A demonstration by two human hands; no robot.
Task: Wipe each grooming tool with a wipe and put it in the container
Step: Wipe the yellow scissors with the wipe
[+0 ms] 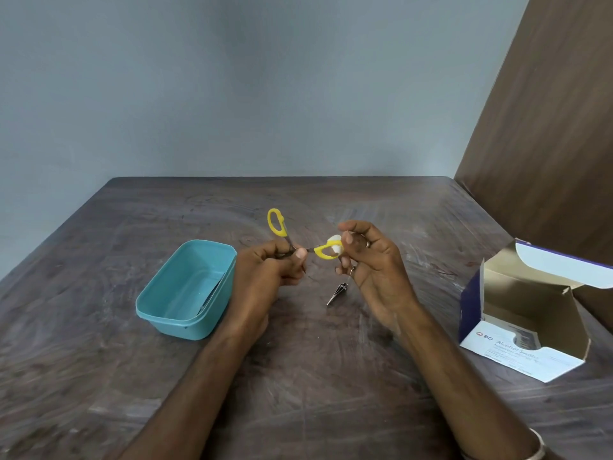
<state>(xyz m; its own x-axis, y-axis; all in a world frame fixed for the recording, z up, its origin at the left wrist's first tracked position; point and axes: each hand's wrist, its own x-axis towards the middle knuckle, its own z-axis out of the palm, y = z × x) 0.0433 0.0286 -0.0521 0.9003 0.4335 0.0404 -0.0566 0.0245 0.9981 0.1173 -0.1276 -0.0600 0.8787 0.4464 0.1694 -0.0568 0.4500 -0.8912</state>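
Left grip [278, 263] clamps the scissors [292, 240]; right grip [368, 257] pinches wipe [335, 244] on handle.

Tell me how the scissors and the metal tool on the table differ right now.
The scissors are held up in the left hand, handles spread, while the right hand presses a wipe on one handle; the metal tool lies untouched on the table. The scissors have yellow loop handles; the metal tool is all silver-grey. The scissors look larger. Neither is in the container.
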